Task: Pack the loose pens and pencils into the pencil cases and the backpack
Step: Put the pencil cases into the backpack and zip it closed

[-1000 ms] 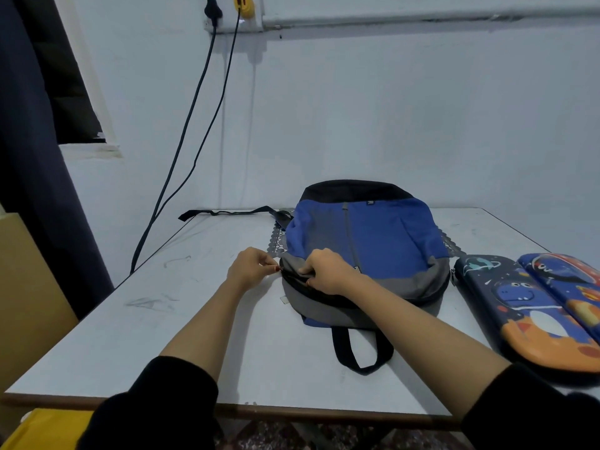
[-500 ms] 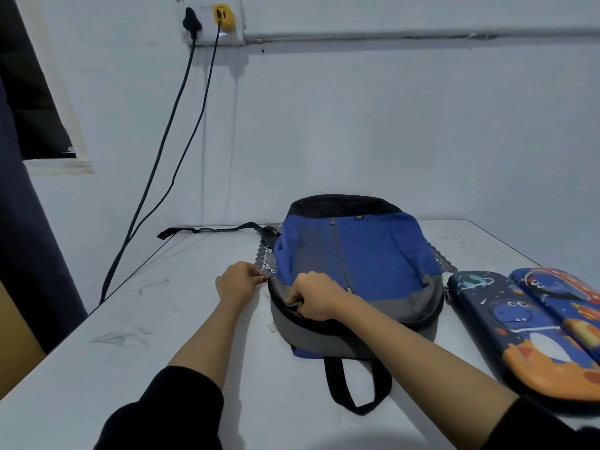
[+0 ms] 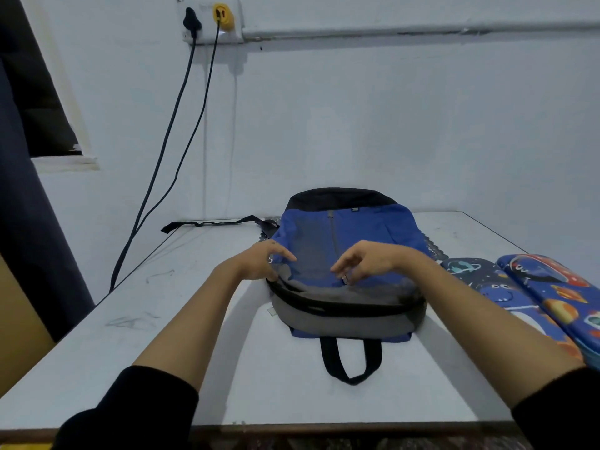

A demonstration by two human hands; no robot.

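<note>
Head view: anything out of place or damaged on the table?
Nothing spilled or damaged. The backpack lies flat; its strap trails loose across the table toward the far left. Scuff marks on the near left.

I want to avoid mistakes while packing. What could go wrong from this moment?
1. The pencil cases lie right beside the right arm; a sideways sweep could shove them along the table.
2. The backpack lies flat and its mouth looks like a narrow slit, so a case may snag there.
3. No loose pens are in view, so some could be missed.
</note>
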